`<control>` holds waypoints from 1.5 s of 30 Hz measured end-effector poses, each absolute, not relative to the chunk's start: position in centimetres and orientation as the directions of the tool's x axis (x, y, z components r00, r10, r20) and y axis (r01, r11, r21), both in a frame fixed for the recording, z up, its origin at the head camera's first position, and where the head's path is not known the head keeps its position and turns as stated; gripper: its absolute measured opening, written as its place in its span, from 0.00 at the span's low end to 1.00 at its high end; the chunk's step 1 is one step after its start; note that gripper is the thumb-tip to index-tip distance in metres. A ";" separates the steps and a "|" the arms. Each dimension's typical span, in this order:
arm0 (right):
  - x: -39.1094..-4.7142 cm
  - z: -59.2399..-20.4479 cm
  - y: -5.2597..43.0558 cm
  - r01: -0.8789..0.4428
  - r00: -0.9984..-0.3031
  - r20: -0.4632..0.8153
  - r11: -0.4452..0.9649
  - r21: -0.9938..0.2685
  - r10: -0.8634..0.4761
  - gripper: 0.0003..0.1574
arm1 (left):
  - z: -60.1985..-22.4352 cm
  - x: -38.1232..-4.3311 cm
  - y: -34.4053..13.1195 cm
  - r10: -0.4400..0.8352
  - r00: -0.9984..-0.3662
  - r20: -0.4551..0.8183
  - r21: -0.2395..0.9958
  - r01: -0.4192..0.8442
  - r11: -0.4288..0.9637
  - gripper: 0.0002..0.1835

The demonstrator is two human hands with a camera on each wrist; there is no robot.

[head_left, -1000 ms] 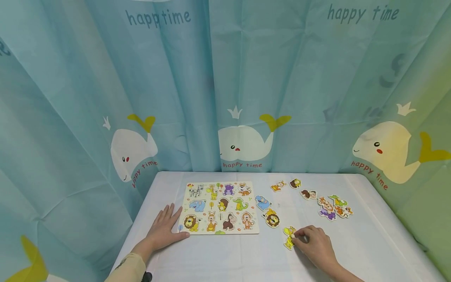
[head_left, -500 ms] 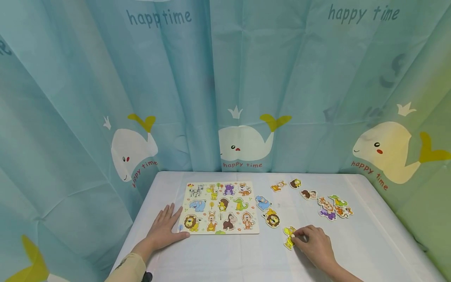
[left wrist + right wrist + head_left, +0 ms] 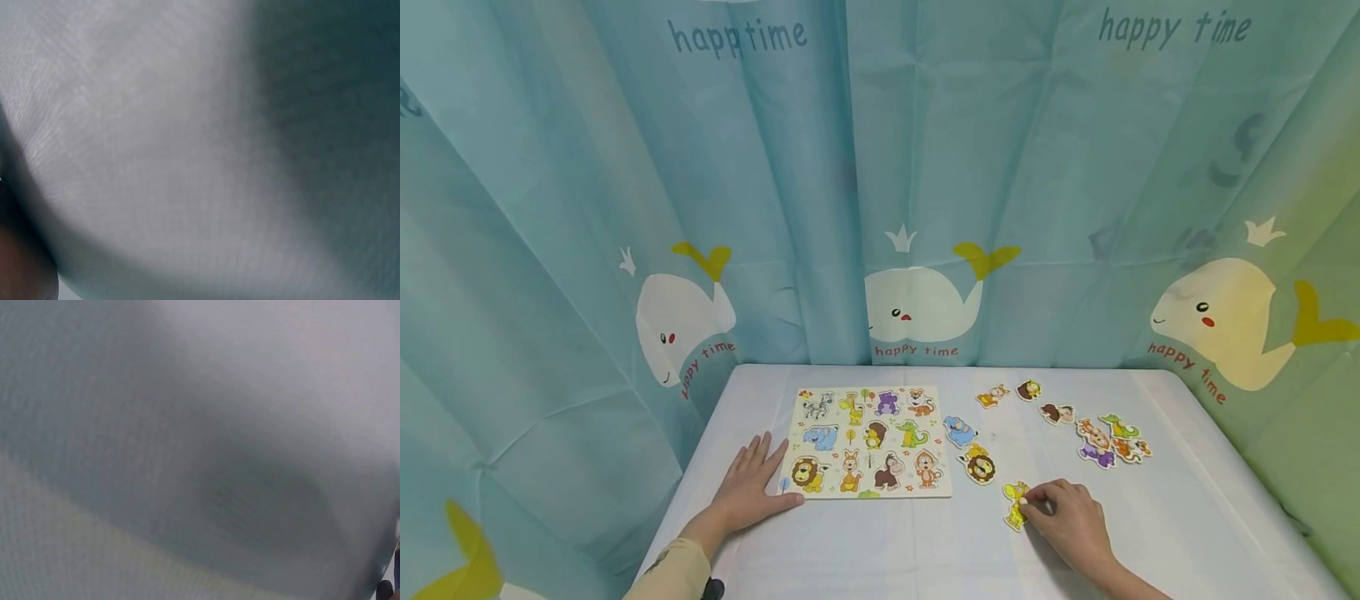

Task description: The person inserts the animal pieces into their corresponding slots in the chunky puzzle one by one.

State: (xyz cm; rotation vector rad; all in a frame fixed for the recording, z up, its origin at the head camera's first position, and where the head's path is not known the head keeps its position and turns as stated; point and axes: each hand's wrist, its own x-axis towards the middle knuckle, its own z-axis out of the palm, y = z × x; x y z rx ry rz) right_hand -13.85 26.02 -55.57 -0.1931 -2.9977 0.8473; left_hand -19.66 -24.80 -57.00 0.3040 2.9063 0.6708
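In the head view my right hand (image 3: 1072,521) pinches the white knob on a yellow giraffe puzzle piece (image 3: 1014,507), right of the board. My left hand (image 3: 751,486) lies with spread, straight fingers at the left edge of the puzzle board (image 3: 871,492), its thumb by the near left corner. Pictures of a zebra, giraffe, elephant, lion and several other animals cover the board. Close to its right edge lie a blue elephant piece (image 3: 960,431) and a lion piece (image 3: 979,464). Both wrist views show mostly blurred pale cloth.
Toward the back right lie a kangaroo piece (image 3: 992,396), a hedgehog piece (image 3: 1028,390) and a brown horse-like piece (image 3: 1057,413). Farther right, a crocodile piece (image 3: 1120,427), a purple piece (image 3: 1097,454) and others overlap in a cluster. A blue whale-print curtain (image 3: 917,167) hangs behind the white table (image 3: 865,550).
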 end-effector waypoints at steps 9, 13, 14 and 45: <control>-13.8 -55.6 26.0 0.121 -0.991 -0.014 0.840 -0.529 0.134 0.10 | -58.0 -20.0 -25.0 0.216 -0.973 -0.077 0.442 0.161 0.882 0.62; -13.8 -55.7 26.0 0.116 -0.991 -0.004 0.838 -0.533 0.135 0.10 | -57.8 -20.0 -24.9 0.215 -0.973 -0.089 0.450 0.154 0.880 0.62; -13.7 -55.7 26.0 0.116 -0.991 -0.001 0.838 -0.533 0.136 0.10 | -57.8 -19.9 -24.9 0.215 -0.972 -0.091 0.450 0.152 0.880 0.62; -13.6 -55.9 25.6 0.131 -0.987 0.011 0.833 -0.537 0.163 0.09 | -56.7 -19.8 -24.7 0.217 -0.968 -0.126 0.442 0.141 0.886 0.61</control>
